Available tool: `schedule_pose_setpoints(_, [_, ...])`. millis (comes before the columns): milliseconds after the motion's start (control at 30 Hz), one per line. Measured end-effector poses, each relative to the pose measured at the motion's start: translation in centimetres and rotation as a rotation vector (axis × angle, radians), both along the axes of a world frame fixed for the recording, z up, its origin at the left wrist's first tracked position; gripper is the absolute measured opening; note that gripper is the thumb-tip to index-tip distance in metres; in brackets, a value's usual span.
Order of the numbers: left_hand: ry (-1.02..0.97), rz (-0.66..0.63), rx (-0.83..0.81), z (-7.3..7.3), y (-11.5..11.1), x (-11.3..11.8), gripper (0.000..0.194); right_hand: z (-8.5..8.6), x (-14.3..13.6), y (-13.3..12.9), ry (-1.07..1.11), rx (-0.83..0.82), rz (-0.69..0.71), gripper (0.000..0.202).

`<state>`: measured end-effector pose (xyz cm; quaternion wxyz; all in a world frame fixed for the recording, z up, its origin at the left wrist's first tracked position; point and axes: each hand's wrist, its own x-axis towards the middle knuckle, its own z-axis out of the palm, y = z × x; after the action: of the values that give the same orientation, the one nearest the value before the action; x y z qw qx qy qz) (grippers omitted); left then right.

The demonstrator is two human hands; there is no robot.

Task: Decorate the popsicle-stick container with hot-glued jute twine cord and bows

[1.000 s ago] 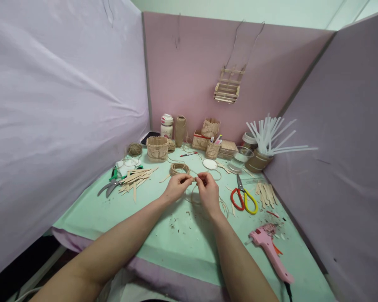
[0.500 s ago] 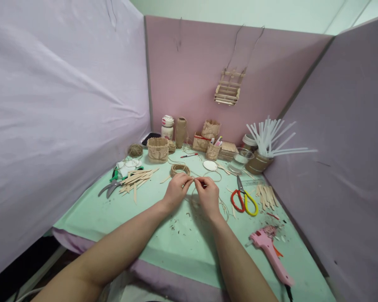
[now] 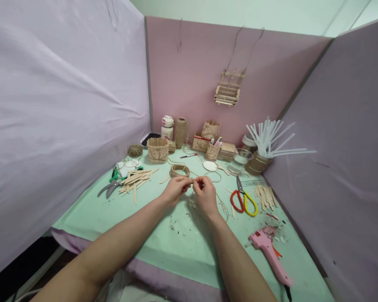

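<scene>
Steel-bladed shears with green handles (image 3: pixel 114 183) lie at far left, blades parted and pointing at the near edge of the mint-green cloth-covered table (image 3: pixel 164 247). Judgement: a left forearm swung wide could meet a tip.

Next, a loose heap of pale flat wooden sticks (image 3: pixel 135 183), some across the shears. Pulling the tool out could scatter them.

Bare left hand (image 3: pixel 175 189): fingers closed in a pinch on a thin strand of tan twine (image 3: pixel 192 181), mid-table. Behind it sits a round coil of brown twine (image 3: pixel 179 170). If the held strand runs back to it, which I can't make out, a sharp tug could drag the coil over.

Right hand (image 3: pixel 205 195): fingers also pinched, almost touching the left's, on the same strand. Little is gripped, so uneven tension could let it slip or fray.

Loose loops of twine (image 3: pixel 222 205) trail beside the right wrist; a snag there could knot them.

Just beyond, scissors with one red and one yellow handle (image 3: pixel 241 189). A loop might hook a handle.

Far right, a pink glue gun (image 3: pixel 271 256), nozzle towards the right forearm. Can't tell whether it's hot; a careless elbow could burn.
</scene>
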<state>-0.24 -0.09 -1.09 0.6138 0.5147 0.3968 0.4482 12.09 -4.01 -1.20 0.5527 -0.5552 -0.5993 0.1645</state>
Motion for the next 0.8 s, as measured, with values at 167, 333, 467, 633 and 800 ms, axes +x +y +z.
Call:
schedule_pose_setpoints(167, [-0.117, -0.108, -0.224, 0.2, 0.6, -0.1, 0.015, 0.1, -0.2, -0.2, -0.027, 0.049, 0.034, 0.009])
schedule_pose_setpoints(333, [-0.047, -0.007, -0.019, 0.8, -0.4, -0.3, 0.012, 0.1, 0.3, 0.1, 0.090, -0.038, 0.055, 0.013])
schedule_pose_setpoints(467, [0.168, 0.109, 0.267, 1.0, -0.7, -0.3, 0.013, 0.2, 0.6, 0.3, 0.195, -0.122, 0.102, 0.019])
schedule_pose_setpoints(633, [-0.048, -0.070, -0.184, 0.8, 0.3, -0.6, 0.018, 0.5, 0.2, -0.4, -0.088, 0.071, 0.145, 0.013])
schedule_pose_setpoints(800, [-0.094, -0.159, -0.263, 0.8, 0.5, -0.8, 0.018, 0.5, 0.0, -0.6, -0.110, 0.134, 0.113, 0.014])
